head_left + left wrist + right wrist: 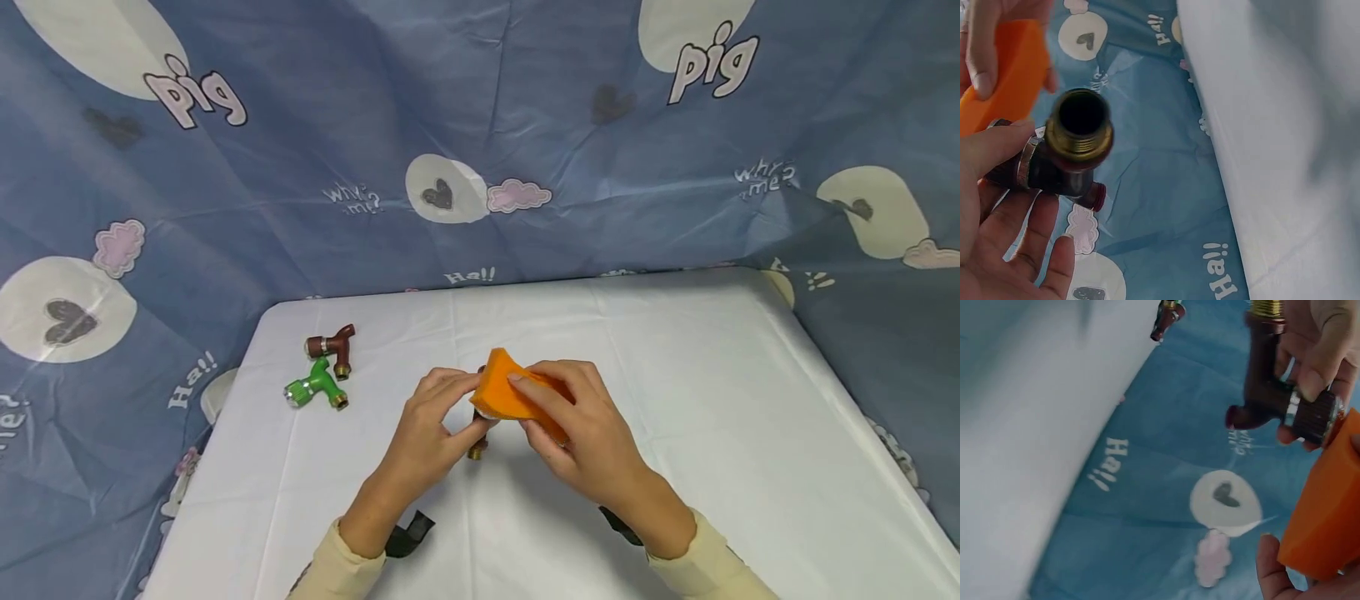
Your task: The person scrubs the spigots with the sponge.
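Note:
A dark brown tap (1263, 375) with a brass threaded end is gripped by my left hand (423, 433), thumb and fingers around its ribbed knob. In the left wrist view the threaded opening of this tap (1079, 140) faces the camera. My right hand (596, 429) holds an orange sponge (510, 390), bent between thumb and fingers. The sponge (1329, 506) touches or nearly touches the knob's end in the right wrist view. Both hands are above the white table, and from the head view the sponge hides much of the tap.
On the left of the white-covered table (697, 350) lie a second brown tap (341, 348) and a green tap (318, 385), close together. A blue patterned cloth (480, 108) hangs behind the table and at its sides. Black straps (408, 536) hang near the wrists.

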### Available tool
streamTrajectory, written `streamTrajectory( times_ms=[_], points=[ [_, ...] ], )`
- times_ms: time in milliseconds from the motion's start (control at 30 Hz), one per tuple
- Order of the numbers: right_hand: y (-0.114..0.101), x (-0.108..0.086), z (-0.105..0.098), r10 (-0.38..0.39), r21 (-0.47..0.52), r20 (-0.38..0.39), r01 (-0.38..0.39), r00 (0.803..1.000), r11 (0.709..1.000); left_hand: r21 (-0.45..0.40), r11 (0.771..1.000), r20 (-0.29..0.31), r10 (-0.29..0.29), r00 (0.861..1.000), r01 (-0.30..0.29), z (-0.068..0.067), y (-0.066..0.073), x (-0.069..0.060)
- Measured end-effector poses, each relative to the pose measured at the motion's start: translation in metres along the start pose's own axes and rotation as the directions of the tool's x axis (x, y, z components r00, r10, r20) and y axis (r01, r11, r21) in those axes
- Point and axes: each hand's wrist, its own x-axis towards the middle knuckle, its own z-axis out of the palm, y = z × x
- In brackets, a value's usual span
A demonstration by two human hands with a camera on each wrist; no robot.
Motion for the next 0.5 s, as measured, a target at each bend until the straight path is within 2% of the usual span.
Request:
streamTrajectory(
  times_ms=[133,267,500],
  points=[
    [0.005,-0.008,0.002,0.083,0.082,-0.006,-0.082,0.997,0.993,-0.018,0.999,-0.001,-0.040,0.999,0.040,-0.001,0.002,0.001],
    [0.004,-0.013,0.002,0.140,0.100,0.028,-0.142,0.990,0.985,-0.047,0.995,-0.007,-0.085,0.996,0.084,-0.002,0.002,0.000],
    [-0.005,-0.021,0.005,0.115,0.025,0.021,-0.115,0.993,0.993,-0.045,0.994,-0.060,-0.104,0.993,0.102,-0.001,0.001,0.000]
  ],
)
